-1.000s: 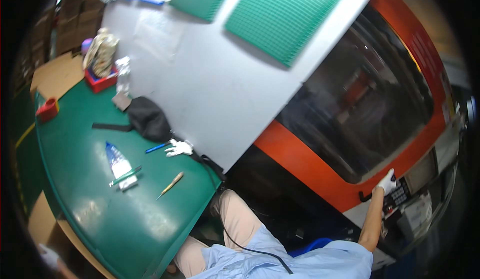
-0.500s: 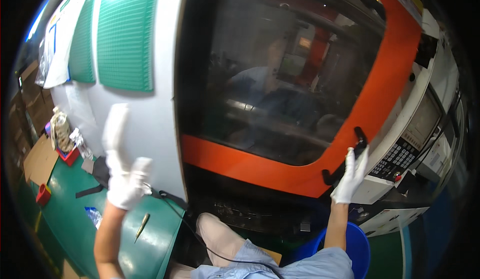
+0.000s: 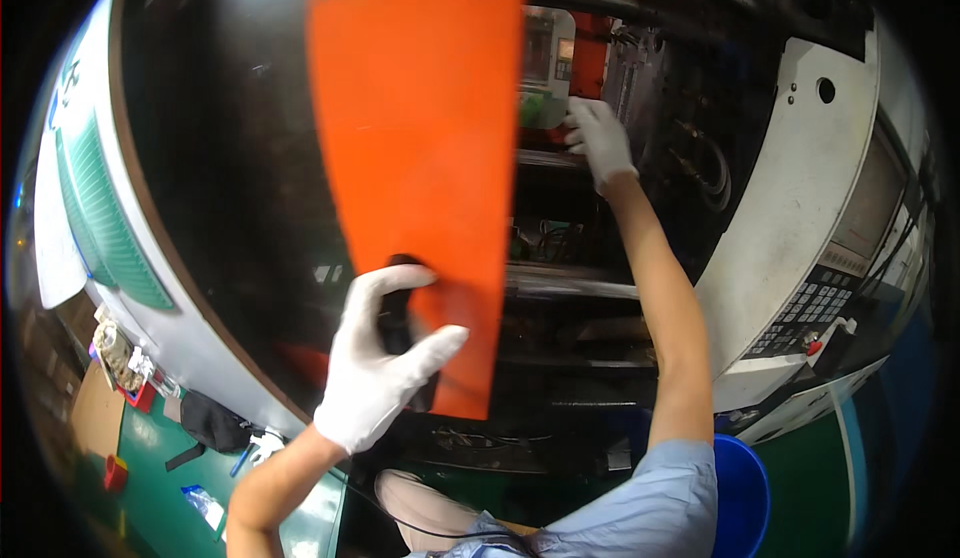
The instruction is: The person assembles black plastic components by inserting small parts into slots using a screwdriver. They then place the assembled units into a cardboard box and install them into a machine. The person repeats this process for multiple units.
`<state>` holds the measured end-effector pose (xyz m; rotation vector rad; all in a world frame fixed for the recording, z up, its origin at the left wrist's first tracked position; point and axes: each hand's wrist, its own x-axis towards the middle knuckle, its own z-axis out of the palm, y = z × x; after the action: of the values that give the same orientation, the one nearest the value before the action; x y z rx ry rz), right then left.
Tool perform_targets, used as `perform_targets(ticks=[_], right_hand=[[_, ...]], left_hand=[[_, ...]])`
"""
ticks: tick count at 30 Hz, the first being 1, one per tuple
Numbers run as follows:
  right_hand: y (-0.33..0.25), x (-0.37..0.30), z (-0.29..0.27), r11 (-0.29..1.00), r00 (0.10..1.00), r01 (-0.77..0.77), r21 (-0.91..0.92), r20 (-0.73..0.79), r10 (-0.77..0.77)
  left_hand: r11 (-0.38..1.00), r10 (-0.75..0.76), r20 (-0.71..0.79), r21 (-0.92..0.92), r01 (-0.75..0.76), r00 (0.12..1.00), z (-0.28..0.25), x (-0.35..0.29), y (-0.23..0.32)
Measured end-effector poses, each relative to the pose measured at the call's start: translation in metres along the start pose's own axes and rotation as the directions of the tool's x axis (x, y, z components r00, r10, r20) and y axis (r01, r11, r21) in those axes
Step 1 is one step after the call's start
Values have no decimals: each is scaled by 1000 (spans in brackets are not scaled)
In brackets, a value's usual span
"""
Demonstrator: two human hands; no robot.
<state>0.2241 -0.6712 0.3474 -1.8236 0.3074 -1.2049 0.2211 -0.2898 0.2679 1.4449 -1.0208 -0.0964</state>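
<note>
White-gloved left hand (image 3: 372, 376): grip parted, thumb and fingers curved in a C about the elongated black bar handle (image 3: 396, 323), whose long axis runs near-vertical; firm contact cannot be told. The handle lies on the lower part of the flat orange door panel (image 3: 420, 138), nearer the left of 2 hands; left forearm slants up rightward. White-gloved right hand (image 3: 603, 143): high, fingers slightly apart, seemingly empty, before the dark machine interior (image 3: 590, 233).
</note>
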Motion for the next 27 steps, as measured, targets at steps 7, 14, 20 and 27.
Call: perform_targets(ticks=[7, 14, 20, 27], right_hand=[[117, 144, 82, 819, 870, -492, 296, 125, 478], [187, 230, 156, 593, 811, -535, 601, 171, 559], [282, 337, 214, 672, 918, -324, 666, 48, 394], [170, 362, 181, 992, 930, 120, -44, -344, -128]], left_hand=[[999, -53, -490, -32, 42, 870, -30, 7, -19], [995, 20, -673, 86, 52, 739, -43, 16, -36], [964, 119, -767, 240, 110, 630, -56, 13, -47], [968, 172, -751, 249, 32, 637, -63, 10, -59]])
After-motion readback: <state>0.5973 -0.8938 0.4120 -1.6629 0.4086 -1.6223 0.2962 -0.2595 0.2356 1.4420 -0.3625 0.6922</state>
